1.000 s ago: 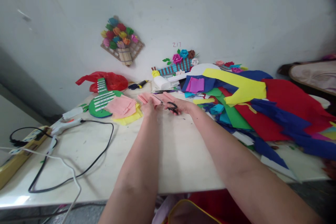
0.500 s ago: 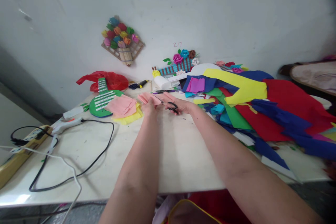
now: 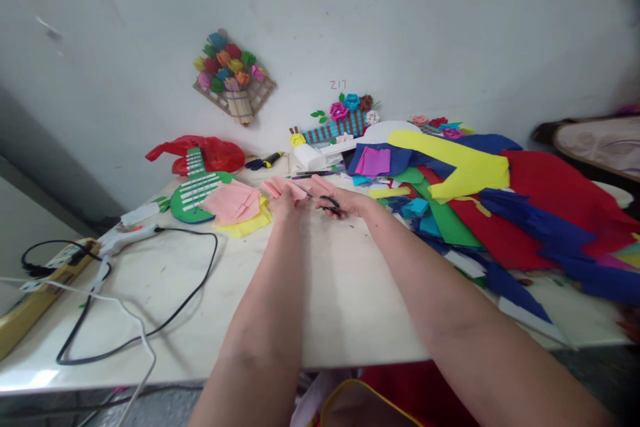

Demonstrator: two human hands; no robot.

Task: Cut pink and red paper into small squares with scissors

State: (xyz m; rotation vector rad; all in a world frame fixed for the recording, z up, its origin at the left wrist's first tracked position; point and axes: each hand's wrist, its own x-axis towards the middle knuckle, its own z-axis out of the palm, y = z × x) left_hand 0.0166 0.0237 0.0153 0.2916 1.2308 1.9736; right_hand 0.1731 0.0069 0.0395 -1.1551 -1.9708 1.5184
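Note:
My left hand (image 3: pixel 284 204) is closed on a folded piece of pink crepe paper (image 3: pixel 275 185), held just above the white table. My right hand (image 3: pixel 346 202) grips black-handled scissors (image 3: pixel 329 205), whose blades point left at the pink paper. Another bit of pink paper (image 3: pixel 321 185) shows beyond the blades; whether it is joined to the held piece I cannot tell. Left of my left hand, a stack of pink paper (image 3: pixel 233 203) lies over yellow paper (image 3: pixel 245 225), partly on a green guitar-shaped piece with white strips (image 3: pixel 193 197).
A glue gun (image 3: pixel 129 237) with a looping black cord and a power strip (image 3: pixel 45 287) occupy the left side. Coloured paper sheets (image 3: pixel 555 207) heap up on the right. Yellow-black pliers (image 3: pixel 271 160) and a red plastic bag (image 3: pixel 215 155) lie behind. Paper flowers (image 3: pixel 230 67) hang on the wall.
Almost nothing differs. Both hands, the scissors and the pink paper stay in nearly the same place.

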